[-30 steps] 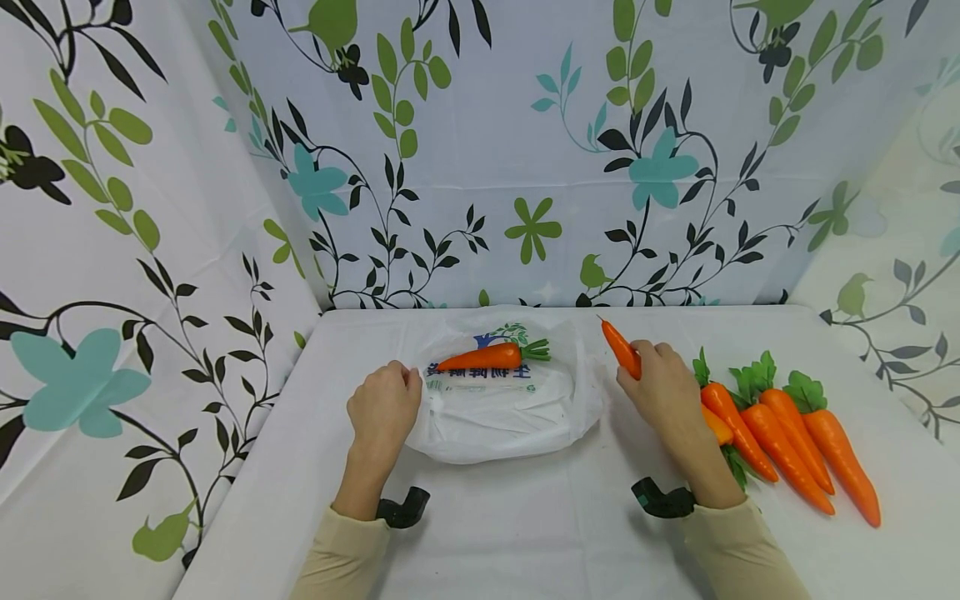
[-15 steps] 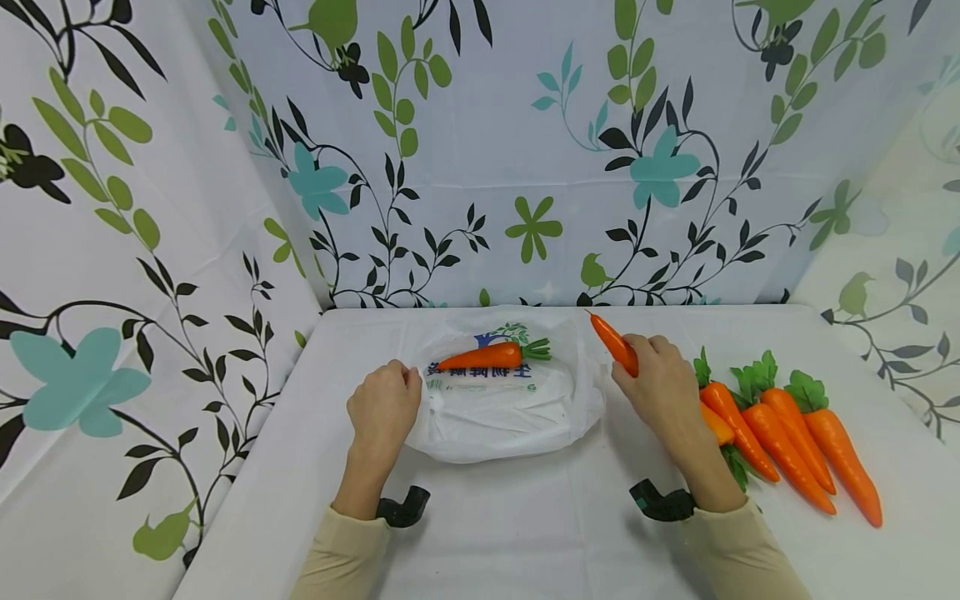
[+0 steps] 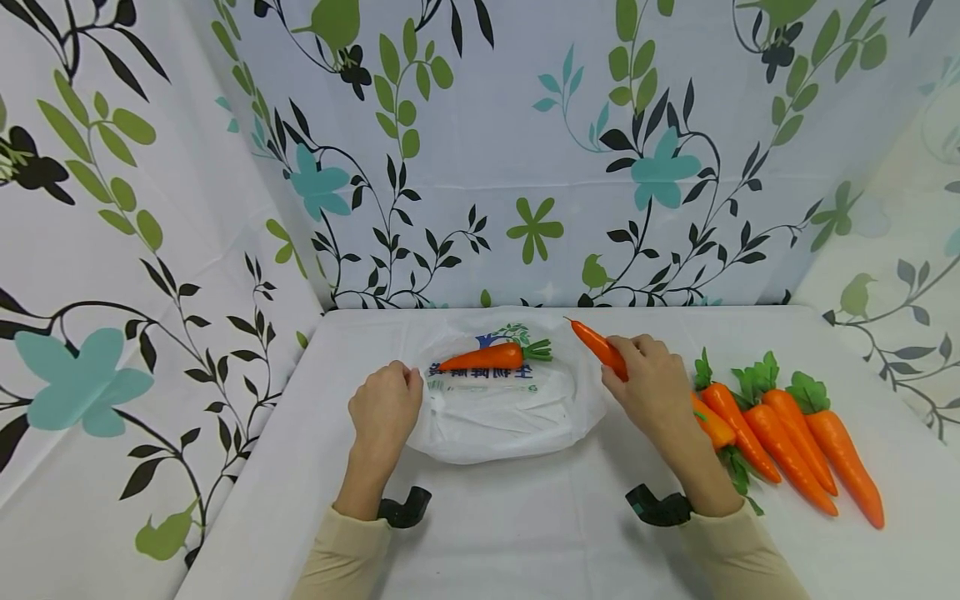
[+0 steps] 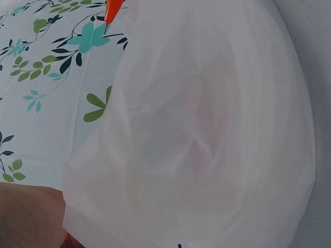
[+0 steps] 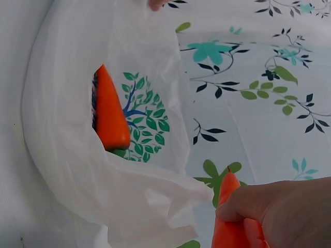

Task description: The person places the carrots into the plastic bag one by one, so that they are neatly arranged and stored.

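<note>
1. White plastic bag (image 3: pixel 498 429) on the white table (image 3: pixel 487 533), lying between both hands; crumpled on the near side, printed farther back with a blue-and-green tree and upside-down lettering.
2. Grips the bag's left edge with the left hand (image 3: pixel 386 404), fingers curled in tightly and back of the hand uppermost; mostly hidden behind plastic in the left wrist view.
3. Grasps an orange-red carrot (image 3: pixel 600 348) in the right hand (image 3: pixel 652 379), thumb and fingers curled round the thick end, narrow tip pointing away and leftward.
4. Held at the bag's far right edge, tip reaching across that edge in the head view; impossible to tell whether touching plastic.
5. Lying in the bag's opening, over the lettering: a green-topped carrot (image 3: pixel 480 358), tip to the left, top to the right; top end partly covered by plastic in the right wrist view.
6. To the right of the right forearm, four leafy carrots (image 3: pixel 791 462) side by side on the table, leaves at the far end, tips slanting toward the near right.
7. Just beside that forearm, an orange vegetable (image 3: pixel 716 425), partly hidden, with green leaves (image 3: pixel 738 471) at the near side.
8. Black wrist mounts (image 3: pixel 405 507) above beige sleeves (image 3: pixel 345 554).
9. Behind everything, a white cloth backdrop (image 3: pixel 465 167) printed with leaves, flowers and birds.
</note>
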Tool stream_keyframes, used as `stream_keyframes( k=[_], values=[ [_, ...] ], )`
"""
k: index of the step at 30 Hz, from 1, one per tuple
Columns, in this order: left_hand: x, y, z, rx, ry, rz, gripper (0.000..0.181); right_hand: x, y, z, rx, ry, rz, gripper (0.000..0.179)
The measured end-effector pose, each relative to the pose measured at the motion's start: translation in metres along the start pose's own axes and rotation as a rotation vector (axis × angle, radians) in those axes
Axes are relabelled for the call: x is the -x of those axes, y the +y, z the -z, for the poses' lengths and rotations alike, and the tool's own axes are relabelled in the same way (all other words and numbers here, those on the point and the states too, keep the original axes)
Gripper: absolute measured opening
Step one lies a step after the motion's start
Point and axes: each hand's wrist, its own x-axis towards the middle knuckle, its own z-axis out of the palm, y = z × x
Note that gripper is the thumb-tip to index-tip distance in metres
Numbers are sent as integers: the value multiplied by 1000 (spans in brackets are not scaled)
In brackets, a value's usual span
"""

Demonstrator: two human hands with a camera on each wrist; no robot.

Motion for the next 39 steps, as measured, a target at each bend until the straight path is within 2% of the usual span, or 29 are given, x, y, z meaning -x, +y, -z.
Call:
stream_keyframes(
  k=[10, 20, 28, 39],
  values=[
    [1, 0, -1, -2, -15, 2, 24, 0, -11, -3, -15, 24, 78, 38],
    [1, 0, -3, -9, -6, 8, 24, -2, -24, -5, -19, 7, 137, 36],
    [1, 0, -2, 0, -12, 10, 24, -6, -39, -9, 18, -16, 203, 38],
    [0, 1, -1, 1, -6, 7, 24, -12, -54, -22, 58, -7, 311, 39]
  ],
)
